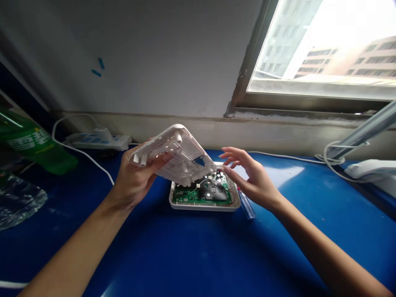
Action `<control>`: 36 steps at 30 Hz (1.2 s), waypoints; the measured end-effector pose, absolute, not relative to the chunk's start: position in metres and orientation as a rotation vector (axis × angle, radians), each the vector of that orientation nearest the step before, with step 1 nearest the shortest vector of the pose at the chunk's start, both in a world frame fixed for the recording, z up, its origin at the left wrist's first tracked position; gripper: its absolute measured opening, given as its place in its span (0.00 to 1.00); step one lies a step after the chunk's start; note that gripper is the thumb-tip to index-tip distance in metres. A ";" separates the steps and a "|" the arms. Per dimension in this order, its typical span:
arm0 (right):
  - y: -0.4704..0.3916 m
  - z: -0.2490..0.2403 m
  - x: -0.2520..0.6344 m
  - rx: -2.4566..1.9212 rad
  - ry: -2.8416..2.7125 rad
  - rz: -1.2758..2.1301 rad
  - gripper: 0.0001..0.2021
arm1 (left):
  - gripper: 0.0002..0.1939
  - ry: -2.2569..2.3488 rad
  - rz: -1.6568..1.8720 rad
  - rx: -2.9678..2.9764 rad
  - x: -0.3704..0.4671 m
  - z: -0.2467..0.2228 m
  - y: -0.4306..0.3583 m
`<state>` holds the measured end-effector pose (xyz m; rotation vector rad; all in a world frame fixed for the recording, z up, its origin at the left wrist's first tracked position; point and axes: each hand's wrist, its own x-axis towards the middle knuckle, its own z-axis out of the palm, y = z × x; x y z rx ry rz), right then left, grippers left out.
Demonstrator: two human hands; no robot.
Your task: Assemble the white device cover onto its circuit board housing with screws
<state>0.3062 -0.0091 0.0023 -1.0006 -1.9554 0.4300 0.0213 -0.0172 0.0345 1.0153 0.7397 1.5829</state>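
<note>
My left hand (pixel 137 175) is closed on a white plastic cover (pixel 173 154) with a grid of small holes, tilted so that its ribbed inner side shows. Below it, on the blue table, lies the white housing (pixel 201 207) of an electronic device. Inside that housing a green circuit board (pixel 187 194) shows, with a black part and thin wires. My right hand (pixel 247 175) is beside the cover's right corner, fingers apart and slightly bent; whether a fingertip touches the corner I cannot tell. A screwdriver with a clear handle (pixel 247 207) lies to the housing's right, partly hidden by my right hand.
A green bottle (pixel 40 144) and a clear plastic bottle (pixel 20 200) lie at the left. Behind them is a power strip (pixel 102 141) with a plug and white cable. A lamp arm (pixel 361 134), its white base and cable stand at the right, under the window.
</note>
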 end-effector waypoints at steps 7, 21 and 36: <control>-0.013 0.005 0.311 -0.943 -2.031 0.666 0.20 | 0.15 0.554 1.399 1.181 0.033 0.056 -0.007; -0.012 -0.023 0.307 -1.059 -1.820 -0.050 0.08 | 0.36 0.808 1.233 1.008 0.021 0.034 -0.002; -0.020 -0.012 0.319 -1.050 -2.271 0.018 0.36 | 0.36 0.866 1.181 0.833 0.027 0.019 -0.004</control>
